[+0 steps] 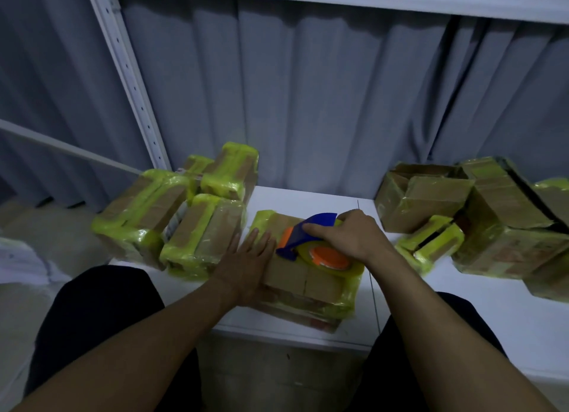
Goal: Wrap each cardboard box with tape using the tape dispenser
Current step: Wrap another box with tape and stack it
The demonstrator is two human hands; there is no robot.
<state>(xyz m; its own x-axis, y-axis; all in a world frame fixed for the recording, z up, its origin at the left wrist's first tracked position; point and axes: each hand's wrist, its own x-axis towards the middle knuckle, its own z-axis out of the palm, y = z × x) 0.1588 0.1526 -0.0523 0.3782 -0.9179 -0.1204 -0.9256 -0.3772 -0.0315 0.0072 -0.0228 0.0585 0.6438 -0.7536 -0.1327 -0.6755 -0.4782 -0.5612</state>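
Gripping the blue tape dispenser (303,236) in my right hand (345,234), I hold it on top of the cardboard box (303,273) at the middle of the white surface (505,313) — my left hand (248,262) lies flat, fingers straight, pressing the box's left side — taped boxes (172,224) piled beside it.

Taped boxes (172,224) crowd the left, box stack (492,220) the right; shelf (308,199) strip between seems passable.
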